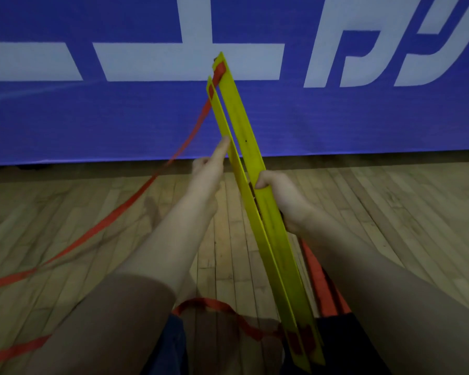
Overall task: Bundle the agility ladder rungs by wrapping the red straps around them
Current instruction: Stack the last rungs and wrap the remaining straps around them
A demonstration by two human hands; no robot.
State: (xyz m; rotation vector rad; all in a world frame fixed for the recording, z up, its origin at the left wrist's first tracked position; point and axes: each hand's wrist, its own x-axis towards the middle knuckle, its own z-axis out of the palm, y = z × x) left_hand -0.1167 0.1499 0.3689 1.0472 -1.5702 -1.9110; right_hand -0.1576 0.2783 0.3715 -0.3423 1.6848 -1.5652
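Loose red strap trails left from top of yellow rungs, over wood floor; blue banner behind. Right hand wraps rungs mid-length, tilted up; left hand index straight against them, holding nothing.

Floor: pale wood planks, lengthwise seams | lying on it: red strap, flat, near left | far edge: blue banner, upright

We see rungs bright yellow w/ a few tiny dark dots; straps plain red. Banner is blue-violet w/ big white lettering. Floor is tan-brown wood, narrow plank pattern. Clothing at btm looks dark navy.
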